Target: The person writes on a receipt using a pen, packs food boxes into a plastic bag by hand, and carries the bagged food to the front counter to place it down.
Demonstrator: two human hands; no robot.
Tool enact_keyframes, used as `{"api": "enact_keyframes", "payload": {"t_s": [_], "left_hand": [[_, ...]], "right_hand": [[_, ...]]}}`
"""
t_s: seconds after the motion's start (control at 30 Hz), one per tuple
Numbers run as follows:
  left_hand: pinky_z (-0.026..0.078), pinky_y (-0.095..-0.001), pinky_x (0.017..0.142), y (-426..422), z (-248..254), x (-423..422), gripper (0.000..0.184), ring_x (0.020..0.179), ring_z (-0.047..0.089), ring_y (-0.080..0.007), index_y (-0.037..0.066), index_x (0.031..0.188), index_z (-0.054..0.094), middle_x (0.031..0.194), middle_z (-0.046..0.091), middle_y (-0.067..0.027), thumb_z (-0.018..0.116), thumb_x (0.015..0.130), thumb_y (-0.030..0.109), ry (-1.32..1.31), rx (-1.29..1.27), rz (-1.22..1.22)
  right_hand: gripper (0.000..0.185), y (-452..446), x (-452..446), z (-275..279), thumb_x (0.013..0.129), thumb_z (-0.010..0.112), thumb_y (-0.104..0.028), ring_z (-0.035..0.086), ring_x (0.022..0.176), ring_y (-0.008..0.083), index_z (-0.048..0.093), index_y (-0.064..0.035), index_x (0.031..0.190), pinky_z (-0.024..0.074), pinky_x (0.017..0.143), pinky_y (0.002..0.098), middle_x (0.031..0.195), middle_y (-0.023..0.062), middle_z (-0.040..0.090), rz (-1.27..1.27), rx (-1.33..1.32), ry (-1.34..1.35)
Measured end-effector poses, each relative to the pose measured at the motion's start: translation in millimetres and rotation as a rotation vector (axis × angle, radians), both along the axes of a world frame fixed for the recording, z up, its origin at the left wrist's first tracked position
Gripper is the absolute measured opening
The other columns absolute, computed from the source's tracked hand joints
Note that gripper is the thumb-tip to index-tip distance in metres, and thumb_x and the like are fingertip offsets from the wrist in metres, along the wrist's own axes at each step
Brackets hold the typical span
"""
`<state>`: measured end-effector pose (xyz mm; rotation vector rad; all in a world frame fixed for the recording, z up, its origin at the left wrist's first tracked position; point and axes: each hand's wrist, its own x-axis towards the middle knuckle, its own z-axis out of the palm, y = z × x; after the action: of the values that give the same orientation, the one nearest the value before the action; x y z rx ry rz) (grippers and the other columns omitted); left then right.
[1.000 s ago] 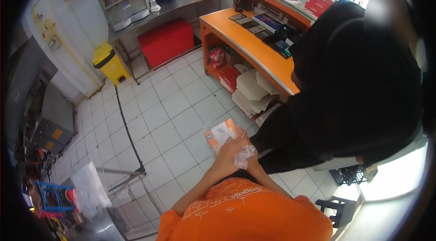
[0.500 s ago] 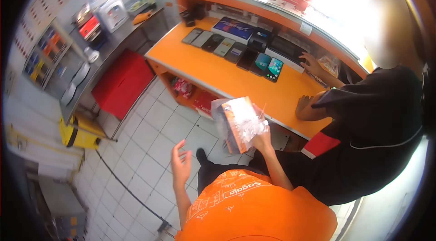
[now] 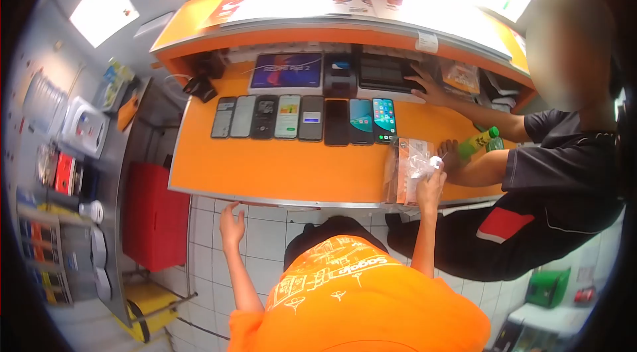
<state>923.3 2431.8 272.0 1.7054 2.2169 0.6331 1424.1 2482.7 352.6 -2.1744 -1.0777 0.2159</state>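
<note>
My right hand (image 3: 431, 187) grips the top of a clear plastic bag (image 3: 406, 169) with orange, white and brown printed contents that I cannot make out exactly. The bag is over the right front part of the orange counter (image 3: 285, 169); whether it rests there I cannot tell. A small white round thing shows beside my fingers. My left hand (image 3: 232, 226) hangs just before the counter's front edge, holding nothing, fingers apart. Several smartphones (image 3: 286, 117) lie in a row on the counter, the rightmost phone (image 3: 384, 121) with its screen lit.
A tablet box (image 3: 286, 72) and a black device (image 3: 383, 73) stand behind the phones. At right, a co-worker's hand (image 3: 426, 85) touches that device; the other arm lies by a green-capped bottle (image 3: 478, 143). A red bench (image 3: 156, 219) is at left.
My view has swung to the right and closer to the counter. The plastic bag in my right hand has moved from before the counter to over its right part. My left hand stays empty.
</note>
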Motion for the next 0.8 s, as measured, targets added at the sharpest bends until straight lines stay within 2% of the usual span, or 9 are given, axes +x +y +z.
{"api": "enact_keyframes", "payload": {"t_s": [0.17,0.3,0.37,0.43,0.53,0.57,0.67,0.7,0.8], "left_hand": [[0.048,-0.0443,0.087,101,10,59,0.035,0.104,0.060,-0.0380,0.010,0.115,0.060,0.117,0.061,-0.0161,0.059,0.090,0.033,0.105,-0.409,-0.105],[0.048,-0.0418,0.092,127,32,129,0.042,0.111,0.059,-0.0332,0.009,0.121,0.058,0.129,0.056,-0.0175,0.061,0.089,0.036,-0.405,-0.545,-0.405],[0.042,-0.0411,0.101,134,40,153,0.065,0.128,0.046,-0.0356,0.011,0.138,0.045,0.142,0.043,-0.0198,0.069,0.084,0.037,-0.615,-0.534,-0.604],[0.029,-0.0465,0.111,138,52,166,0.095,0.141,0.023,-0.0392,0.015,0.149,0.027,0.153,0.023,-0.0195,0.079,0.072,0.038,-0.537,-0.259,-0.747],[0.017,-0.0504,0.115,150,96,158,0.108,0.144,0.011,-0.0376,0.014,0.151,0.020,0.156,0.011,-0.0208,0.082,0.066,0.040,-0.376,-0.184,-0.919],[0.012,-0.0589,0.113,154,104,152,0.108,0.144,0.012,-0.0377,0.014,0.149,0.026,0.155,0.018,-0.0181,0.084,0.062,0.040,-0.327,-0.120,-0.953],[0.009,-0.0642,0.111,158,108,120,0.109,0.143,0.017,-0.0379,0.015,0.148,0.030,0.152,0.029,-0.0121,0.085,0.056,0.039,-0.267,-0.114,-1.012],[0.012,-0.0661,0.109,159,105,105,0.092,0.138,0.029,-0.0368,0.015,0.138,0.047,0.143,0.044,-0.0062,0.083,0.056,0.034,-0.241,-0.010,-0.968],[0.011,-0.0699,0.106,162,100,46,0.066,0.132,0.036,-0.0334,0.020,0.126,0.058,0.133,0.051,0.0008,0.076,0.066,0.037,-0.009,0.069,-0.879]], "right_hand": [[0.052,-4,-6,6,0.082,0.050,-0.005,0.053,0.110,0.0423,0.047,-0.0074,0.134,0.0430,0.092,0.0466,0.121,0.0219,0.050,0.077,-0.036,0.020],[0.057,2,-36,22,0.074,0.052,0.001,0.052,0.112,0.0417,0.052,-0.0096,0.130,0.0424,0.096,0.0447,0.123,0.0201,0.051,0.254,0.003,0.096],[0.059,6,-49,25,0.068,0.054,0.001,0.051,0.116,0.0391,0.054,-0.0097,0.127,0.0424,0.098,0.0431,0.124,0.0173,0.054,0.479,0.019,0.100],[0.061,13,-68,39,0.068,0.057,0.000,0.051,0.117,0.0381,0.053,-0.0094,0.128,0.0420,0.099,0.0426,0.123,0.0170,0.054,0.567,-0.023,0.162],[0.068,39,-107,44,0.066,0.062,-0.002,0.050,0.118,0.0373,0.048,-0.0094,0.132,0.0419,0.099,0.0421,0.125,0.0173,0.053,0.726,-0.072,0.322],[0.074,49,-124,43,0.065,0.065,-0.003,0.050,0.118,0.0374,0.043,-0.0098,0.136,0.0420,0.099,0.0421,0.127,0.0179,0.051,0.799,-0.091,0.417],[0.086,75,-187,36,0.065,0.069,-0.005,0.045,0.123,0.0385,0.033,-0.0118,0.143,0.0409,0.100,0.0422,0.135,0.0187,0.043,0.938,0.004,0.506],[0.086,84,-209,32,0.065,0.069,-0.005,0.045,0.123,0.0385,0.033,-0.0118,0.143,0.0409,0.100,0.0422,0.135,0.0187,0.043,0.957,0.004,0.520],[0.090,108,-267,34,0.066,0.072,-0.009,0.039,0.127,0.0392,0.029,-0.0159,0.145,0.0369,0.103,0.0457,0.140,0.0191,0.036,1.063,0.151,0.363]]}}
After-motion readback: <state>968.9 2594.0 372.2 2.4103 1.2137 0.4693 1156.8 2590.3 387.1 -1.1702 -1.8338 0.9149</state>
